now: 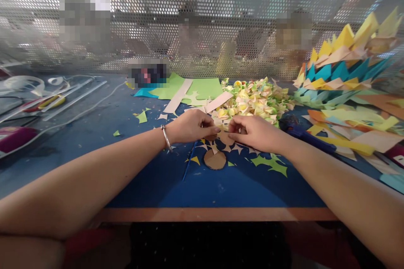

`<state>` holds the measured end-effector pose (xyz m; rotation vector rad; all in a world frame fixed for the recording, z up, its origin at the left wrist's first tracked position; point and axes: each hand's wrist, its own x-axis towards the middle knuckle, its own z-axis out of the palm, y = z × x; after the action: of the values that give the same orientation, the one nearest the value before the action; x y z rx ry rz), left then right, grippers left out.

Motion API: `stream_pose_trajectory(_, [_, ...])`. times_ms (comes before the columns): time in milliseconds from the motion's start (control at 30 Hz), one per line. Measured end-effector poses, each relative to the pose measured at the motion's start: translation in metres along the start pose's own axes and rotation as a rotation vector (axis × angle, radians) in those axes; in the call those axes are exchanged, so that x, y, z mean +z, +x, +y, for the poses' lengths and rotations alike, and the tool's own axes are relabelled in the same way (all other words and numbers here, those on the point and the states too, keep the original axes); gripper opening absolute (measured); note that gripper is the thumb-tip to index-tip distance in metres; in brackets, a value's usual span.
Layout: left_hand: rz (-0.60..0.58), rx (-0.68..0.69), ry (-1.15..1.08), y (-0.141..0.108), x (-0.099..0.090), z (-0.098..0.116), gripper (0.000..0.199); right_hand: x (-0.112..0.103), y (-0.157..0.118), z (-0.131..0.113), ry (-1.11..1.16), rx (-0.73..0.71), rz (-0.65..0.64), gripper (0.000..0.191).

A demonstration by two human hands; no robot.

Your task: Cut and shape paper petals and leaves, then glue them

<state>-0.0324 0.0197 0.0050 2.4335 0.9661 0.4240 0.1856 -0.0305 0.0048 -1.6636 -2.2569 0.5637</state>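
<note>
Both hands meet near the middle of the blue table, a small gap between them. My left hand (196,126), with a silver bracelet at the wrist, has its fingers pinched together; whatever they hold is too small to make out. Opposite it, my right hand (249,131) has thumb and forefinger close together over pale paper scraps, and its grip is unclear. A round brown cardboard disc (215,160) lies just in front of the hands. A thin blue stick (189,162) rests left of the disc. Behind my right hand is a heap of small folded paper pieces (252,98).
Green paper sheets (205,87) lie at the back. A blue glue gun (306,134) and paper strips (353,134) are on the right, below a layered paper piece (347,69). Yellow-handled scissors (52,101), cables and clear sticks (75,100) occupy the left. A perforated screen (214,21) stands behind.
</note>
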Motion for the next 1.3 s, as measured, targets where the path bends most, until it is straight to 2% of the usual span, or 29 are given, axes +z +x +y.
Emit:
stream_pose_trajectory(200, [0.177, -0.096, 0.008, 0.001, -0.006, 0.005, 0.016, -0.005, -0.001, 0.004, 0.103, -0.063, 0.122, 0.015])
stream_pose_trajectory(300, [0.321, -0.070, -0.074, -0.001, -0.005, 0.011, 0.011, -0.006, -0.001, 0.007, 0.215, -0.130, 0.190, 0.019])
stream_pose_trajectory(367, [0.359, -0.045, -0.131, -0.003, -0.003, 0.013, 0.010, -0.006, -0.002, 0.006, 0.301, -0.152, 0.224, 0.024])
stream_pose_trajectory(533, [0.353, -0.022, -0.338, -0.003, 0.006, 0.016, 0.012, -0.006, -0.005, 0.001, 0.451, -0.168, 0.260, 0.027])
stream_pose_trajectory(700, [0.185, -0.078, -0.795, -0.002, 0.015, 0.022, 0.018, -0.003, -0.004, 0.000, 0.531, -0.216, 0.246, 0.023])
stream_pose_trajectory(800, [0.188, -0.111, -0.931, -0.002, 0.017, 0.024, 0.011, 0.000, -0.003, 0.000, 0.536, -0.238, 0.248, 0.023])
stream_pose_trajectory(900, [0.231, -0.183, -1.015, -0.002, 0.017, 0.023, 0.002, 0.002, -0.005, -0.001, 0.459, -0.239, 0.302, 0.021])
stream_pose_trajectory(1100, [0.232, -0.339, -1.128, 0.001, 0.014, 0.023, 0.013, 0.001, -0.009, -0.004, 0.209, -0.327, 0.364, 0.022])
stream_pose_trajectory(1233, [0.198, -0.360, -1.169, 0.002, 0.015, 0.024, 0.016, -0.001, -0.009, -0.007, 0.090, -0.447, 0.429, 0.007])
stream_pose_trajectory(1300, [0.189, -0.341, -1.183, 0.001, 0.015, 0.025, 0.016, -0.001, -0.009, -0.008, 0.065, -0.466, 0.444, 0.009])
